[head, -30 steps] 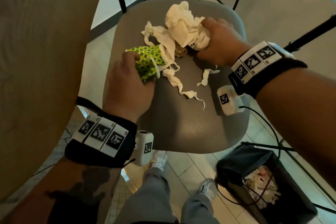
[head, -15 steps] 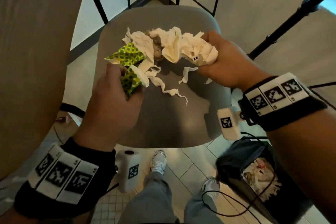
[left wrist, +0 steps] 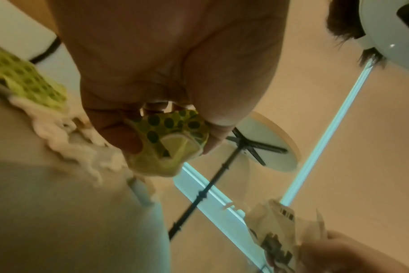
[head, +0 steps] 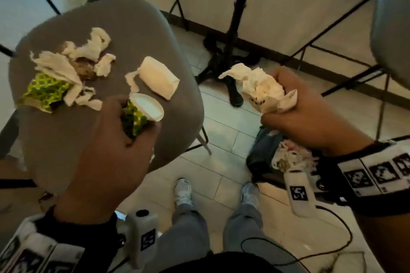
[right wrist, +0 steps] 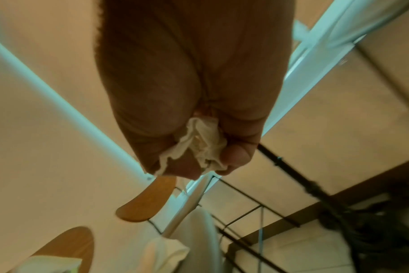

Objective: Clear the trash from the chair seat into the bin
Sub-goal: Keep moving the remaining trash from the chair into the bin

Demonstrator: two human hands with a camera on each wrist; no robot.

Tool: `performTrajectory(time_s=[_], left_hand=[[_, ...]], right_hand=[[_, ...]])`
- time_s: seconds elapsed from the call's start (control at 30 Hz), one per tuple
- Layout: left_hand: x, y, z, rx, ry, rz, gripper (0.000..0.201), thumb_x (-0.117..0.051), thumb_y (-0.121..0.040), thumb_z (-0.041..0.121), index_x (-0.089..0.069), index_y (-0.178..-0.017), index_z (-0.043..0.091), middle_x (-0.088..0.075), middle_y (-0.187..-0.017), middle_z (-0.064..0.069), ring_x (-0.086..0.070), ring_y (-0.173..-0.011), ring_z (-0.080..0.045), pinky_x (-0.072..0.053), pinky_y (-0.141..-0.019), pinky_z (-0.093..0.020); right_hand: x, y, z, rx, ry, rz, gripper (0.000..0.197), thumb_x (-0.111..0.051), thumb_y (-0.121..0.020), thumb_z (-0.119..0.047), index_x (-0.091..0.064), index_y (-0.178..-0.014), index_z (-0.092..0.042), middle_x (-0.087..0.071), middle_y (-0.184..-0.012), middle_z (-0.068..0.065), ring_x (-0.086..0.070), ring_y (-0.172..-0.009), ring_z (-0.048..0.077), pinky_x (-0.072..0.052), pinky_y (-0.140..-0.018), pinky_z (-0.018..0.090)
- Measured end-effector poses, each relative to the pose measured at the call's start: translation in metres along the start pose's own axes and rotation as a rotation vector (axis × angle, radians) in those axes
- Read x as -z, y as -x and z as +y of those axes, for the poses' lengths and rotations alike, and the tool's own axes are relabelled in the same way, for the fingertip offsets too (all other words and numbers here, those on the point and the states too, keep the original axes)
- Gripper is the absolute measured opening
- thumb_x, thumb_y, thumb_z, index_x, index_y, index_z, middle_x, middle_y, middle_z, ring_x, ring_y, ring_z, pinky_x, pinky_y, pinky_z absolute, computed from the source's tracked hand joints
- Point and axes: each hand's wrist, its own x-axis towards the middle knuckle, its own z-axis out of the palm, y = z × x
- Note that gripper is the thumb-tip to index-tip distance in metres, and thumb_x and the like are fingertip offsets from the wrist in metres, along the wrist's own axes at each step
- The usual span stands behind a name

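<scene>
Head view: my left hand (head: 111, 150) is curled round a crushed green-dotted paper cup (head: 142, 115), held above the near edge of the grey chair seat (head: 137, 29). My right hand (head: 308, 113) clenches a wad of white paper (head: 261, 88) off the seat, above the floor and just beyond the black-lined bin (head: 264, 157) (paper scraps lie inside). On the seat lie torn tissue (head: 88, 51), a folded white napkin (head: 158, 76) and a green-dotted wrapper (head: 44, 91)
</scene>
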Motion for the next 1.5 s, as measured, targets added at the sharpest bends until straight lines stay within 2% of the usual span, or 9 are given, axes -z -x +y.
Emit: performTrajectory(time_s=[0.17,0.3,0.43,0.73,0.83,0.97,1.1,1.3,1.5], left_hand=[[-0.095,0.011,0.043,-0.273,-0.144,-0.275,0.016,-0.074,-0.093,0.016,-0.059,-0.096,0.013,-0.049,-0.059,0.007,-0.06,-0.07,0.016,-0.041,-0.062,0.001],[-0.214,0.011,0.035,-0.052,-0.112,-0.685,0.022,-0.07,-0.097,0.033,-0.055,-0.112,0.03,-0.069,-0.091,0.007,-0.069,-0.082,-0.006,-0.054,-0.066,-0.02],[-0.344,0.004,0.002,0.048,-0.319,-0.895,0.025,-0.067,-0.098,0.038,-0.05,-0.114,0.031,-0.069,-0.102,0.003,-0.068,-0.089,-0.019,-0.056,-0.078,-0.038],[-0.557,-0.021,-0.061,0.31,-0.347,-0.938,0.074,-0.065,-0.057,0.071,-0.061,-0.115,0.025,-0.073,-0.107,-0.008,-0.075,-0.095,-0.033,-0.064,-0.084,-0.053],[-0.593,-0.009,-0.046,0.373,-0.253,-0.927,0.049,-0.066,-0.087,0.064,-0.059,-0.114,0.024,-0.07,-0.119,-0.008,-0.073,-0.103,-0.029,-0.064,-0.087,-0.052],[-0.613,0.0,-0.048,0.453,-0.29,-0.955,0.08,-0.045,-0.099,0.069,-0.018,-0.165,0.034,-0.034,-0.168,-0.004,-0.047,-0.143,-0.033,-0.055,-0.102,-0.053],[-0.603,-0.001,-0.057,0.513,-0.257,-0.913,0.093,-0.039,-0.093,0.08,0.006,-0.165,0.042,-0.02,-0.174,-0.003,-0.031,-0.155,-0.035,-0.042,-0.111,-0.065],[-0.547,0.0,-0.057,0.483,-0.229,-0.898,0.098,-0.034,-0.082,0.087,0.004,-0.163,0.047,-0.017,-0.175,-0.003,-0.028,-0.157,-0.032,-0.032,-0.121,-0.061],[-0.424,0.009,-0.035,0.307,-0.156,-1.006,0.061,-0.058,-0.1,0.056,-0.047,-0.153,0.026,-0.066,-0.133,0.004,-0.062,-0.122,-0.015,-0.048,-0.106,-0.032]], right_hand=[[0.03,0.066,0.125,-0.292,-0.103,0.098,0.048,-0.079,-0.075,-0.008,-0.055,-0.112,-0.027,-0.066,-0.097,-0.005,-0.064,-0.084,0.012,-0.047,-0.065,0.03],[0.023,0.109,0.24,-0.557,-0.164,0.17,0.047,-0.083,-0.076,-0.01,-0.056,-0.112,-0.023,-0.067,-0.098,0.0,-0.067,-0.094,0.027,-0.057,-0.076,0.043],[0.004,0.124,0.337,-0.734,-0.263,0.191,0.05,-0.079,-0.076,0.001,-0.052,-0.098,-0.035,-0.06,-0.086,-0.011,-0.061,-0.08,0.015,-0.042,-0.063,0.021],[-0.039,0.092,0.513,-1.092,-0.363,0.146,0.059,-0.077,-0.083,-0.017,-0.055,-0.137,-0.007,-0.065,-0.121,0.015,-0.066,-0.105,0.033,-0.058,-0.08,0.038],[-0.043,0.088,0.546,-1.169,-0.401,0.158,0.044,-0.077,-0.085,-0.024,-0.063,-0.122,-0.006,-0.069,-0.101,0.01,-0.069,-0.091,0.028,-0.061,-0.09,0.044],[-0.049,0.088,0.571,-1.24,-0.723,0.282,0.077,-0.091,-0.065,-0.028,-0.06,-0.131,-0.004,-0.069,-0.118,0.012,-0.07,-0.106,0.034,-0.065,-0.079,0.039],[-0.047,0.094,0.574,-1.216,-1.096,0.444,0.139,-0.093,-0.066,-0.03,0.008,-0.161,-0.038,-0.02,-0.168,0.013,-0.04,-0.139,0.049,-0.061,-0.082,0.052],[-0.056,0.111,0.548,-1.184,-0.967,0.336,0.102,-0.081,-0.082,-0.018,-0.017,-0.157,-0.044,-0.046,-0.152,0.013,-0.057,-0.125,0.04,-0.055,-0.093,0.053],[-0.064,0.114,0.449,-0.96,-0.506,0.043,0.026,-0.074,-0.091,-0.018,-0.06,-0.112,-0.02,-0.068,-0.102,0.017,-0.063,-0.072,0.026,-0.05,-0.063,0.037]])
